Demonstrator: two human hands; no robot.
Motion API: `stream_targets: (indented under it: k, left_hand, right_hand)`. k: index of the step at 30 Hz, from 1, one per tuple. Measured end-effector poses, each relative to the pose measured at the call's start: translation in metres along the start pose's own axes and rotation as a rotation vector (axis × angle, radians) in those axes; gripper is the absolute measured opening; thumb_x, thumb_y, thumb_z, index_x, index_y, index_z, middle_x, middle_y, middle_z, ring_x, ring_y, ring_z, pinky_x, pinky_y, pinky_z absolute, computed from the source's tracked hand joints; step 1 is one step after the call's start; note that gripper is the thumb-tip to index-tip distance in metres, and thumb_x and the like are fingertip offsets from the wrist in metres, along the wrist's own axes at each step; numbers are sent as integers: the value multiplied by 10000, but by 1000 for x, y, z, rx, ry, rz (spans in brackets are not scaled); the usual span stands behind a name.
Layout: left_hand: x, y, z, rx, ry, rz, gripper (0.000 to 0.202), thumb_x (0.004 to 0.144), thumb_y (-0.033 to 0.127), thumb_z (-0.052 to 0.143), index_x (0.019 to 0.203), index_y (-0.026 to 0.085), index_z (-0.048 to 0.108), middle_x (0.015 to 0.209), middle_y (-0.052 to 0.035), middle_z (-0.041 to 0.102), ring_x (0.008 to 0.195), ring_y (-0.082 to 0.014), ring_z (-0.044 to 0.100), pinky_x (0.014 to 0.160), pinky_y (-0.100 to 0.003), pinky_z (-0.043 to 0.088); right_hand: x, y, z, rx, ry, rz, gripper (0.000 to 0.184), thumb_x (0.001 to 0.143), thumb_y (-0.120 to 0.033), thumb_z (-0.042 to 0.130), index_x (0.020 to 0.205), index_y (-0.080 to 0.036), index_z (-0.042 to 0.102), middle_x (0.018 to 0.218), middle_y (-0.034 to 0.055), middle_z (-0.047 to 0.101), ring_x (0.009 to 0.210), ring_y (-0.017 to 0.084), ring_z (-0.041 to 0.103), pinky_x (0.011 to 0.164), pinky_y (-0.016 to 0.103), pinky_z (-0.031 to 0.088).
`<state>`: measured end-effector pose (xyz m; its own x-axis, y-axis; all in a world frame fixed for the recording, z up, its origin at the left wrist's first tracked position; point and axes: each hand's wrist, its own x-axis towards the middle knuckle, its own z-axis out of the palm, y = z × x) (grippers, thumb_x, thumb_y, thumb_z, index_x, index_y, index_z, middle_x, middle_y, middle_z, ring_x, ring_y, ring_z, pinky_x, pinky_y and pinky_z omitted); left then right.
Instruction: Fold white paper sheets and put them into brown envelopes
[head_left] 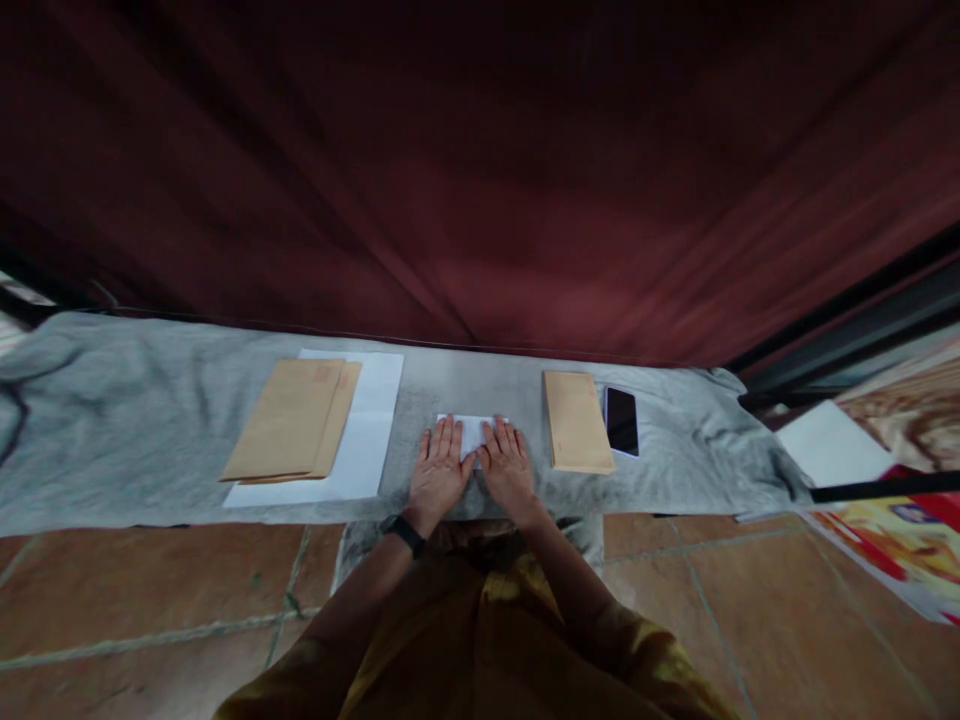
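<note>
A small folded white paper (pixel 472 436) lies flat on the grey cloth in front of me, partly covered by both hands. My left hand (pixel 438 468) rests palm down on its left part, fingers stretched out. Over the right part lies my right hand (pixel 508 466), also flat with its fingers extended. The two thumbs nearly meet at the paper's near side. To the left, brown envelopes (pixel 289 420) sit on top of white paper sheets (pixel 379 420). A brown envelope (pixel 577 422) lies to the right of my right hand.
A phone (pixel 622 421) with a dark screen lies beside the right envelope. Grey cloth (pixel 694 430) covers the long narrow table. A dark red curtain (pixel 480 220) hangs along the far edge. At the far right are a white sheet (pixel 834 445) and a colourful printed box (pixel 900 550).
</note>
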<state>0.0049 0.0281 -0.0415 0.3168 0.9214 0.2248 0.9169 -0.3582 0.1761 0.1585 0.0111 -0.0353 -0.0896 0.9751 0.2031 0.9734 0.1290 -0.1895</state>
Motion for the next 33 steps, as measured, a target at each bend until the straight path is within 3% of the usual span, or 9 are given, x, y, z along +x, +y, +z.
stream_targets:
  k: [10, 17, 21, 25, 29, 33]
  left_hand:
    - [8, -4, 1, -16, 49, 9, 643, 1026, 431, 305, 1525, 40, 411, 1606, -220, 379, 1532, -335, 286, 1228, -565, 259]
    - [12, -10, 8, -46, 50, 254, 582, 1014, 336, 285, 1519, 97, 447, 1567, -168, 466, 1509, -289, 348, 1206, -512, 350]
    - [11, -13, 7, -43, 82, 294, 579, 1000, 289, 278, 1528, 112, 437, 1571, -167, 462, 1523, -280, 319, 1212, -531, 334]
    - [11, -7, 1, 7, 87, 312, 558, 980, 232, 284, 1467, 108, 525, 1578, -175, 449, 1528, -311, 302, 1216, -564, 304]
    - [11, -4, -1, 66, 48, 306, 533, 958, 204, 313, 1403, 151, 603, 1575, -158, 459, 1534, -328, 282, 1212, -608, 277]
    - [11, -11, 5, 58, 38, 309, 542, 960, 227, 307, 1420, 161, 585, 1572, -143, 470, 1534, -312, 289, 1210, -594, 282]
  right_hand:
    - [-1, -2, 5, 4, 48, 32, 516, 1059, -364, 446, 1546, -192, 436, 1637, 157, 339, 1497, 293, 355, 1209, 489, 275]
    - [2, -4, 1, 49, 34, 54, 522, 1049, -375, 469, 1548, -229, 430, 1649, 124, 325, 1501, 263, 354, 1222, 463, 274]
    - [2, -7, -1, 63, 47, 119, 533, 1039, -418, 492, 1542, -248, 442, 1653, 123, 312, 1490, 269, 373, 1230, 475, 257]
    - [0, -9, -3, 84, 73, 185, 573, 1029, -477, 492, 1544, -231, 439, 1659, 140, 293, 1493, 297, 366, 1217, 482, 284]
    - [1, -9, -4, 93, 73, 199, 589, 1030, -486, 480, 1550, -215, 427, 1649, 143, 317, 1487, 297, 379, 1213, 486, 294]
    - [1, -8, -2, 92, 80, 197, 586, 1033, -506, 464, 1542, -218, 442, 1653, 150, 301, 1489, 300, 375, 1215, 470, 291]
